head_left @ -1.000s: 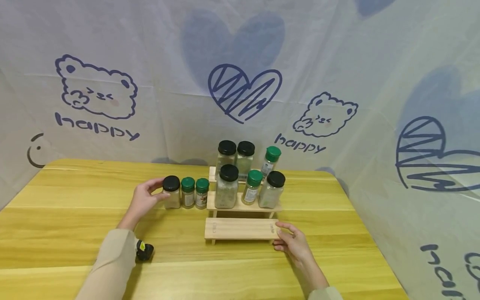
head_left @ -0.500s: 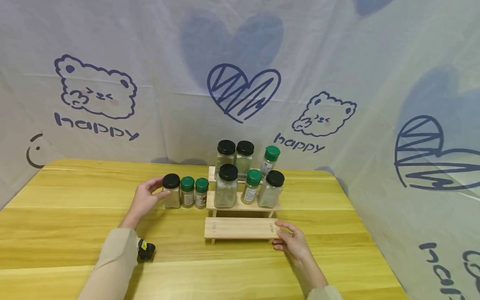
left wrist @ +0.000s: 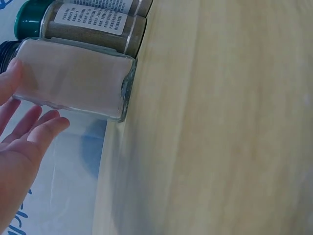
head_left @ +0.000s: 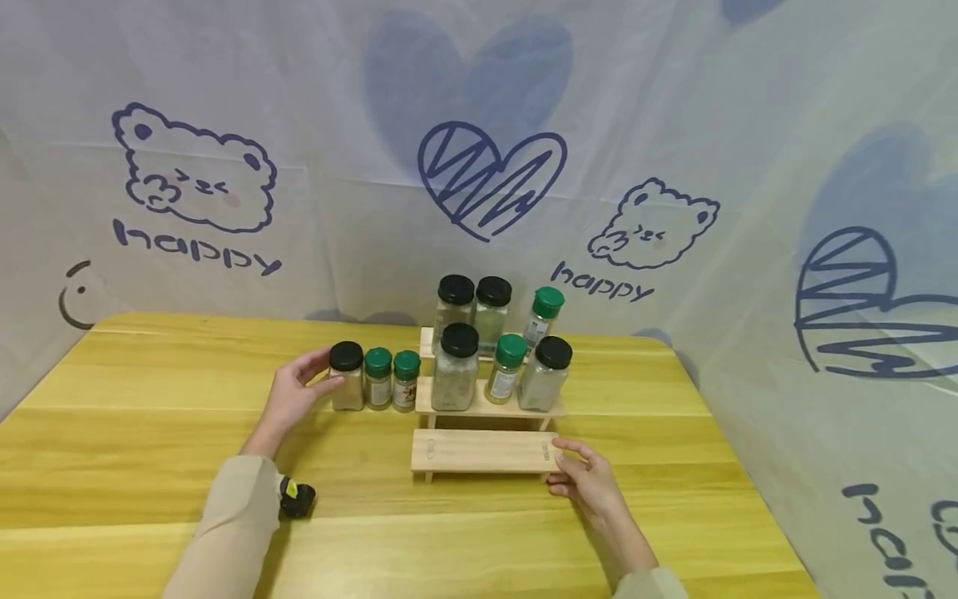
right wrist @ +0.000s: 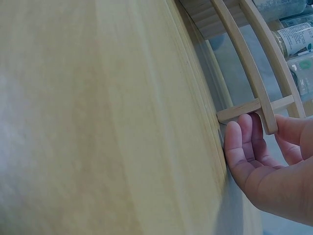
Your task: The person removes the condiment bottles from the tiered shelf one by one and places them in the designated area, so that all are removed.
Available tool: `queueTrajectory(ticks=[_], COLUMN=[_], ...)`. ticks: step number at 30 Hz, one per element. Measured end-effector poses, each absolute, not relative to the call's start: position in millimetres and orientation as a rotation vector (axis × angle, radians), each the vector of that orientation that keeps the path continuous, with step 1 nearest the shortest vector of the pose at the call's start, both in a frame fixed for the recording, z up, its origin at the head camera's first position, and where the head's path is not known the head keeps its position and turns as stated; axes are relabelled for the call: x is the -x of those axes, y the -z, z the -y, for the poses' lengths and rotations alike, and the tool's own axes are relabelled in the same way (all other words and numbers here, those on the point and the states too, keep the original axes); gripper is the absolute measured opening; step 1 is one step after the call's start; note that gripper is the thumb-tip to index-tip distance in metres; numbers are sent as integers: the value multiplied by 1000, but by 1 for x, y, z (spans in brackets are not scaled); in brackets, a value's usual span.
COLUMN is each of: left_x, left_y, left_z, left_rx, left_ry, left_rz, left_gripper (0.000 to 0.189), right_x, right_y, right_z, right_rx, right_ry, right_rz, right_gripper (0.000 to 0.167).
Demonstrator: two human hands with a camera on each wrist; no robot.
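Note:
At the left end of a short row on the table, my left hand (head_left: 293,394) holds a black-lidded spice jar (head_left: 348,393) between thumb and fingers. The left wrist view shows the thumb (left wrist: 11,81) against its pale contents near the lid, with the other fingers on the far side. Two small green-lidded spice jars (head_left: 378,389) stand beside it. My right hand (head_left: 595,487) pinches the right end of the lowest step of a wooden tiered rack (head_left: 479,452). In the right wrist view its fingers curl under the step's end, close to a leg.
On the middle step stand two black-lidded jars (head_left: 455,378) with a green-lidded jar (head_left: 505,378) between them. Two black-lidded jars (head_left: 490,316) and a green-lidded one (head_left: 542,314) occupy the top step. A printed cloth (head_left: 337,150) hangs behind the wooden table (head_left: 419,541).
The head view has shifted slightly. Both hands keep their places on the jar and the rack.

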State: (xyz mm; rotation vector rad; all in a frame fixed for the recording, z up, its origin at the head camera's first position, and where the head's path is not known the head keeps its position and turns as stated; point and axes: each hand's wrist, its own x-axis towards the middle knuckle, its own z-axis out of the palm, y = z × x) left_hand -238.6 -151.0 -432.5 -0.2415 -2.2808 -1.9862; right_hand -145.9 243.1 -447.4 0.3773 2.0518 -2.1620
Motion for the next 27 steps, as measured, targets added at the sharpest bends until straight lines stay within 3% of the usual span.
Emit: queueTrajectory(ticks=[27], left_x=[209], left_y=[424], left_z=[135], left_rx=[-54], left_ry=[1808], left_rz=[2072], left_gripper=[26], right_x=[146], right_y=[447], right_z=[-243], right_rx=[-379], right_ry=[2173], right_rz=[-2028], right_gripper=[33])
